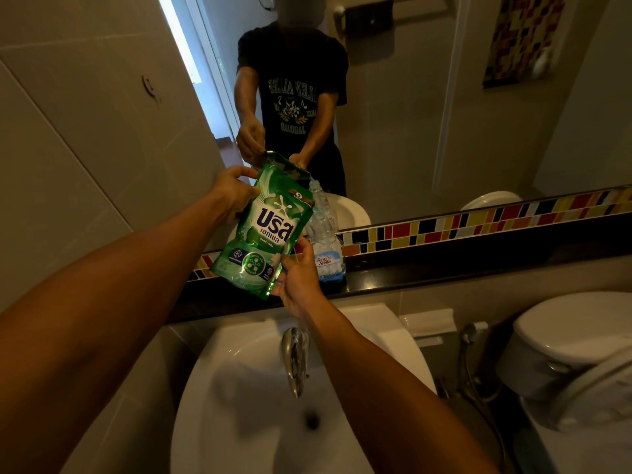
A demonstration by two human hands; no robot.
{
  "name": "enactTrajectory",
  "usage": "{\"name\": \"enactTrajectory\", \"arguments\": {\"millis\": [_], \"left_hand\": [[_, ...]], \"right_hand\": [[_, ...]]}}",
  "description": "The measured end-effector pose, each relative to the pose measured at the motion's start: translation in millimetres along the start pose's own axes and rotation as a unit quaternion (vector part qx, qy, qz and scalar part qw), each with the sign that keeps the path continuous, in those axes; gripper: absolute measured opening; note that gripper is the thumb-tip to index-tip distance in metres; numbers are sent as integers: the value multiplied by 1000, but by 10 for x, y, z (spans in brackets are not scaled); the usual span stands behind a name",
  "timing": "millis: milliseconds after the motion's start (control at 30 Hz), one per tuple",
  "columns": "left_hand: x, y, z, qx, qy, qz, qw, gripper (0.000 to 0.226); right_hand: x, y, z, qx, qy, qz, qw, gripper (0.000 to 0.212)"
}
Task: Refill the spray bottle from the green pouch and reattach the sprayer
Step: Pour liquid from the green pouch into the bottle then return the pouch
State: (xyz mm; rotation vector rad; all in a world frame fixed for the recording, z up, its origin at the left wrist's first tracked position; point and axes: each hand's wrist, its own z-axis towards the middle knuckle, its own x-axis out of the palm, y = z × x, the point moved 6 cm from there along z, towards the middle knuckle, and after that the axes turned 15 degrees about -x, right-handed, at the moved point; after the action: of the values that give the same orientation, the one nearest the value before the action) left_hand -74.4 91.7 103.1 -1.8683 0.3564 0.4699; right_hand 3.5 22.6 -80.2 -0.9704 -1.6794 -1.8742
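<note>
Filling most of the lower frame: white sink (pixel 239 388), chrome tap (pixel 294 357) at its centre, toilet (pixel 564 343) at lower right. Mirror (pixel 427 97) above, tiled strip (pixel 478 224) along its base, dark ledge (pixel 444 268) under that.

Pouch (pixel 265 230) at frame centre, held tilted over the ledge, its top leaning up and right toward the bottle neck. Left hand (pixel 231 195) clamped on the pouch's upper left edge; right hand (pixel 297 278) gripping its lower right corner from beneath. Hands well apart, both on the pouch.

Bottle (pixel 326 241) stands upright on the ledge just behind the pouch, neck open, a little blue liquid at the bottom. Sprayer not in view.

Risks: narrow neck, soft pouch. A squeeze or fast tip would likely slop liquid over the ledge. Bottle is unheld and nearly empty; a nudge from the pouch could topple it.
</note>
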Motion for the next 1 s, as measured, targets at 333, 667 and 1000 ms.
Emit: {"name": "enactTrajectory", "arguments": {"millis": [333, 667, 1000], "left_hand": [[-1, -14, -18, -2, -6, 1, 1000, 40], [2, -35, -20, 2, -7, 11, 1000, 40], [-6, -45, -22, 4, -2, 13, 1000, 40]], "right_hand": [[14, -21, 8, -1, 3, 6, 1000, 47], [36, -14, -15, 1, 8, 8, 1000, 47], [59, 5, -45, 3, 4, 6, 1000, 50]]}}
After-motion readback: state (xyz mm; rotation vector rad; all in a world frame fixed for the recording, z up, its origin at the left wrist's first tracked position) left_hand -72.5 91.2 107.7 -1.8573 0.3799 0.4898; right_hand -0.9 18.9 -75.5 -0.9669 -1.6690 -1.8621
